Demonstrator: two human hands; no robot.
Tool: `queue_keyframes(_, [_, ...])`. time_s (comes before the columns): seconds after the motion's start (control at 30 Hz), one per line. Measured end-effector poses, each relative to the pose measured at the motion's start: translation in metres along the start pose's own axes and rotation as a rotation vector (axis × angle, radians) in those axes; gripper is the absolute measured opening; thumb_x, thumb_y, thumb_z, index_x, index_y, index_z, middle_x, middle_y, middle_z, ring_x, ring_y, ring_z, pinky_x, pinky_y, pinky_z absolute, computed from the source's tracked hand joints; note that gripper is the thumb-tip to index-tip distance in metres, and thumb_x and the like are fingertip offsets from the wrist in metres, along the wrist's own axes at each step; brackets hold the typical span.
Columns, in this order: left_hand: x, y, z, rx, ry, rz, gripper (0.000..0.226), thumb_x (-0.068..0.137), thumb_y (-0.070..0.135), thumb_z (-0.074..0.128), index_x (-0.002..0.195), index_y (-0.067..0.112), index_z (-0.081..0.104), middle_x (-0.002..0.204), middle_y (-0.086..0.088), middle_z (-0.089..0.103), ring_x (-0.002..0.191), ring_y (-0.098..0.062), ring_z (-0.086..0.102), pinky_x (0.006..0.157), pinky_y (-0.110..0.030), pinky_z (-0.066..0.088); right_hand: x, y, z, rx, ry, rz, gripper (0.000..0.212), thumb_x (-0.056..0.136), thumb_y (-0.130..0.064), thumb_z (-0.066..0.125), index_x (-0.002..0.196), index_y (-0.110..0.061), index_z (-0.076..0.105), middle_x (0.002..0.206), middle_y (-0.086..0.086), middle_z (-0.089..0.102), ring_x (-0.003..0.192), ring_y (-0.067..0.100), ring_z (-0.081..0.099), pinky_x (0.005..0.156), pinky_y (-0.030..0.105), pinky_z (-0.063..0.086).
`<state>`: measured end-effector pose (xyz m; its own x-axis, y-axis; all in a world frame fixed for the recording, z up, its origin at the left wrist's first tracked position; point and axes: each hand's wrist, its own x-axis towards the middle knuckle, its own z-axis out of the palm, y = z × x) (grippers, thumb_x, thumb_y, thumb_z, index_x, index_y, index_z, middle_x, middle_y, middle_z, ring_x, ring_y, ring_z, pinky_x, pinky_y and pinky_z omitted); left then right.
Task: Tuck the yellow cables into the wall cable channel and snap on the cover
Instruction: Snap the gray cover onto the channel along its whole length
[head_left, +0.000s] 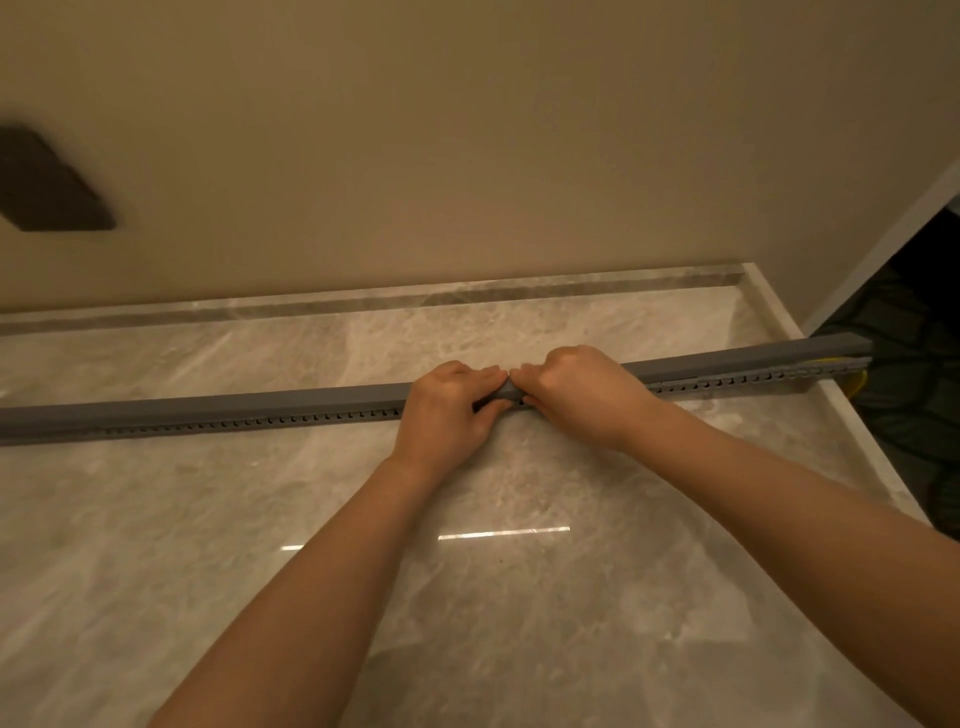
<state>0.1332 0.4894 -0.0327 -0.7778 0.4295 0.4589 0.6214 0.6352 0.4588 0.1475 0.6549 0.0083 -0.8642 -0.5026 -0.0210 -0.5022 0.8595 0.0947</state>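
A long grey slotted cable channel lies across the marble counter, with its smooth grey cover sitting on top along its length. My left hand and my right hand grip the channel and cover side by side at the middle, fingers curled over the top and thumbs at the front edge. A bit of yellow cable shows at the channel's right end, past the counter edge. The cables inside the channel are hidden by the cover.
A beige wall rises behind the counter, with a dark plate on it at the left. The counter ends at a raised edge on the right, beyond which lies a dark floor area.
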Motion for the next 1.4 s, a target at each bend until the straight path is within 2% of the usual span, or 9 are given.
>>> queue_keyframes(0.2, [-0.008, 0.001, 0.004, 0.052, 0.015, 0.025, 0.029, 0.071, 0.008, 0.077, 0.098, 0.001, 0.072, 0.097, -0.016, 0.073, 0.086, -0.028, 0.071, 0.079, -0.041, 0.058, -0.015, -0.019, 0.022, 0.073, 0.098, 0.104, 0.043, 0.093, 0.000, 0.037, 0.135, 0.007, 0.038, 0.135, 0.025, 0.048, 0.123, 0.034, 0.050, 0.106, 0.043, 0.039])
queue_keyframes(0.4, [-0.008, 0.004, 0.004, 0.036, 0.012, -0.006, 0.030, 0.072, 0.010, 0.077, 0.100, 0.002, 0.071, 0.100, -0.015, 0.072, 0.091, -0.028, 0.070, 0.083, -0.041, 0.056, -0.029, -0.026, 0.034, 0.203, 0.079, 0.137, 0.052, 0.094, -0.002, 0.030, 0.144, 0.003, 0.016, 0.152, 0.022, 0.022, 0.143, 0.031, 0.016, 0.117, 0.037, -0.002])
queue_keyframes(0.5, [-0.008, 0.003, 0.003, 0.029, 0.007, -0.029, 0.030, 0.072, 0.011, 0.078, 0.100, 0.003, 0.072, 0.101, -0.015, 0.072, 0.091, -0.028, 0.070, 0.084, -0.039, 0.055, -0.033, -0.015, 0.026, 0.294, 0.049, 0.090, 0.054, 0.096, -0.009, 0.036, 0.147, -0.007, 0.019, 0.154, 0.012, 0.022, 0.143, 0.022, 0.016, 0.115, 0.027, -0.001])
queue_keyframes(0.6, [-0.006, 0.004, 0.002, 0.024, -0.002, -0.049, 0.032, 0.071, 0.012, 0.079, 0.101, 0.003, 0.071, 0.101, -0.014, 0.071, 0.091, -0.027, 0.070, 0.086, -0.037, 0.054, -0.037, 0.010, 0.010, 0.410, 0.031, 0.092, 0.050, 0.091, -0.010, 0.047, 0.141, -0.014, 0.038, 0.145, 0.007, 0.042, 0.133, 0.020, 0.037, 0.112, 0.026, 0.021])
queue_keyframes(0.7, [-0.006, 0.005, 0.002, 0.018, -0.008, -0.068, 0.034, 0.071, 0.013, 0.079, 0.103, 0.003, 0.071, 0.103, -0.013, 0.071, 0.094, -0.025, 0.069, 0.090, -0.035, 0.051, -0.040, 0.039, -0.007, 0.318, -0.086, 0.154, 0.037, 0.086, -0.010, 0.051, 0.121, -0.018, 0.056, 0.113, 0.003, 0.064, 0.105, 0.023, 0.057, 0.087, 0.038, 0.048])
queue_keyframes(0.83, [-0.005, 0.006, 0.002, 0.010, -0.007, -0.086, 0.035, 0.070, 0.013, 0.080, 0.103, 0.004, 0.070, 0.103, -0.012, 0.071, 0.094, -0.023, 0.069, 0.091, -0.033, 0.050, -0.039, 0.065, -0.022, 0.155, -0.265, 0.154, 0.010, 0.083, -0.012, 0.053, 0.089, -0.017, 0.060, 0.071, -0.004, 0.052, 0.072, 0.021, 0.055, 0.059, 0.030, 0.041])
queue_keyframes(1.0, [-0.001, 0.011, 0.002, 0.024, -0.003, -0.141, 0.035, 0.069, 0.013, 0.080, 0.102, 0.005, 0.071, 0.100, -0.011, 0.072, 0.092, -0.024, 0.069, 0.090, -0.034, 0.051, -0.033, 0.064, -0.016, -0.031, -0.267, 0.080, 0.016, 0.087, -0.010, 0.048, 0.096, -0.012, 0.061, 0.071, 0.001, 0.043, 0.067, 0.021, 0.045, 0.060, 0.030, 0.036])
queue_keyframes(1.2, [0.013, 0.026, 0.010, 0.110, -0.155, -0.125, 0.036, 0.076, 0.011, 0.065, 0.112, 0.006, 0.067, 0.099, -0.008, 0.071, 0.092, -0.026, 0.063, 0.084, -0.035, 0.050, -0.036, 0.066, -0.005, -0.054, -0.202, 0.067, 0.020, 0.088, -0.005, 0.046, 0.100, -0.009, 0.061, 0.087, 0.009, 0.063, 0.067, 0.022, 0.041, 0.066, 0.031, 0.039])
queue_keyframes(1.4, [0.034, 0.053, 0.031, 0.056, -0.262, -0.112, 0.033, 0.081, 0.032, 0.064, 0.110, 0.017, 0.067, 0.093, -0.002, 0.070, 0.089, -0.022, 0.059, 0.081, -0.040, 0.046, -0.036, 0.068, -0.003, -0.025, -0.158, 0.064, 0.016, 0.087, -0.007, 0.047, 0.095, -0.011, 0.060, 0.089, 0.009, 0.063, 0.068, 0.023, 0.044, 0.067, 0.033, 0.041])
